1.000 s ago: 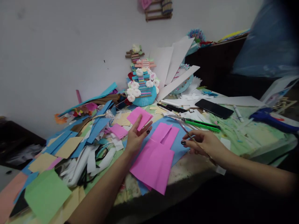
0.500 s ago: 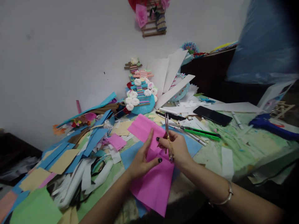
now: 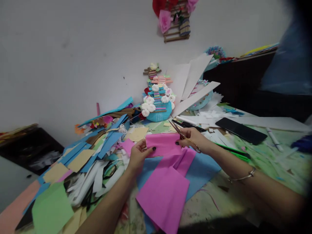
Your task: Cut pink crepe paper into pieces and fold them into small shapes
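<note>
I hold a small pink paper piece [image 3: 162,144] up between both hands, a little above the table. My left hand [image 3: 138,155] pinches its left edge with fingers closed. My right hand [image 3: 195,139] grips the right edge and also carries thin scissors [image 3: 182,135], whose blades point up and left. Under the hands lie larger pink sheets [image 3: 164,191] on a blue sheet [image 3: 203,169].
Blue, tan and green paper scraps [image 3: 80,156] pile up on the left. A paper craft with white flowers [image 3: 157,102] stands at the wall. A black phone [image 3: 241,130], pens [image 3: 187,123] and white offcuts [image 3: 209,117] lie right of the hands. The table edge [image 3: 219,208] runs close in front.
My right hand lifted the scissors from the table and came left to the pink piece. Both hands now hold that piece stretched between them, farther from me than before.
</note>
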Demonstrator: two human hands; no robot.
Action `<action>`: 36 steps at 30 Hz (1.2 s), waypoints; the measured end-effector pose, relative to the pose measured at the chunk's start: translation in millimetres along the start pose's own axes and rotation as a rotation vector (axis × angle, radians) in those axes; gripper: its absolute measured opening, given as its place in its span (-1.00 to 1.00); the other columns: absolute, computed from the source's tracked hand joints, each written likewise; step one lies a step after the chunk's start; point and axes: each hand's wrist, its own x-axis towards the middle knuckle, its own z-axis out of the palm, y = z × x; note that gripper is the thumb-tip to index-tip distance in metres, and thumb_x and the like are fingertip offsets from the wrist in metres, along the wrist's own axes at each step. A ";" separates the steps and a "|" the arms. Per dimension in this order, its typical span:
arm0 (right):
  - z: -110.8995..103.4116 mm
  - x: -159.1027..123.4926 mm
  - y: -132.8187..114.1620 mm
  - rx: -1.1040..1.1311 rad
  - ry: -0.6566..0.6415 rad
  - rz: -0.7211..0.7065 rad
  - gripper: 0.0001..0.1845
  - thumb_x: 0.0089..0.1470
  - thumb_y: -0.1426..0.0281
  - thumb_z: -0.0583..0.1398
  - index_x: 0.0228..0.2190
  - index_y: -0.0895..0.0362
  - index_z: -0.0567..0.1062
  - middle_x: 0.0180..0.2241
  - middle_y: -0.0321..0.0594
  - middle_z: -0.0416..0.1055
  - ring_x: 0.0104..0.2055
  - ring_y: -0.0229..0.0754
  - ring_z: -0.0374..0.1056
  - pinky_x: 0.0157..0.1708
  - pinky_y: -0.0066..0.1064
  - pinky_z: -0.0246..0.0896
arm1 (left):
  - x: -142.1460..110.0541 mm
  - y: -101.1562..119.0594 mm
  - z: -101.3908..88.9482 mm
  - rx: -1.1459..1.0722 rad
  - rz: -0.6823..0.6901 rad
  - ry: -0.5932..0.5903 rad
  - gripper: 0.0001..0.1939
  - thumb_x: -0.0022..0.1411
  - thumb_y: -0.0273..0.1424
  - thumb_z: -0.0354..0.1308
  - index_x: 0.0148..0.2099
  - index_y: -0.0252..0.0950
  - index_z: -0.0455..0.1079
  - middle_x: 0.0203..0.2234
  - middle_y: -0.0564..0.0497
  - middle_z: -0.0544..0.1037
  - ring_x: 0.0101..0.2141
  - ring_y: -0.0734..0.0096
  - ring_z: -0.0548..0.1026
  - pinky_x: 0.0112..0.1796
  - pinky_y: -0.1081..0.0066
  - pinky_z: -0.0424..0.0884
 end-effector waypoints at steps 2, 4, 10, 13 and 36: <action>3.0 6.7 7.9 -0.006 -0.011 -0.009 -0.78 -0.23 0.40 0.32 -0.45 0.21 0.47 -0.60 -0.36 0.37 -0.56 -0.33 0.24 -0.55 -0.50 0.08 | 0.1 -1.0 -2.7 0.010 -0.011 0.008 -0.47 -0.12 -0.35 0.41 -0.06 -0.35 0.39 -0.34 -0.01 0.58 -0.44 0.43 0.54 -0.44 0.47 0.53; 7.1 10.1 14.2 -0.007 -0.005 -0.016 -0.76 -0.23 0.38 0.33 -0.43 0.21 0.46 -0.60 -0.37 0.35 -0.56 -0.35 0.23 -0.55 -0.50 0.08 | -0.1 -1.1 -4.8 0.023 -0.026 0.003 -0.45 -0.08 -0.31 0.38 -0.02 -0.31 0.36 -0.34 0.00 0.58 -0.48 0.42 0.52 -0.55 0.45 0.53; 17.0 1.4 17.4 0.005 0.066 -0.024 -0.73 -0.20 0.32 0.32 -0.41 0.19 0.46 -0.55 -0.33 0.40 -0.53 -0.33 0.27 -0.53 -0.50 0.12 | 0.6 -3.8 -7.7 0.046 -0.037 0.022 -0.57 -0.13 -0.35 0.41 -0.17 -0.38 0.44 -0.41 0.02 0.55 -0.51 0.45 0.49 -0.60 0.46 0.54; 14.3 -4.3 15.1 0.019 0.104 -0.013 -0.71 -0.21 0.30 0.34 -0.41 0.20 0.47 -0.53 -0.27 0.45 -0.51 -0.30 0.32 -0.49 -0.46 0.18 | 0.6 -5.6 -7.7 0.035 -0.033 0.045 -0.59 -0.15 -0.36 0.42 -0.22 -0.40 0.46 -0.44 0.01 0.56 -0.50 0.43 0.51 -0.53 0.43 0.56; 19.2 -2.8 16.3 0.156 0.237 0.003 -0.72 -0.32 0.42 0.34 -0.43 0.16 0.47 -0.46 -0.30 0.47 -0.41 -0.25 0.38 -0.37 -0.42 0.24 | -3.6 -8.4 1.8 0.110 0.028 -0.015 -0.59 0.08 -0.28 0.27 -0.07 -0.31 0.25 -0.32 -0.01 0.52 -0.44 0.33 0.59 -0.50 0.46 0.51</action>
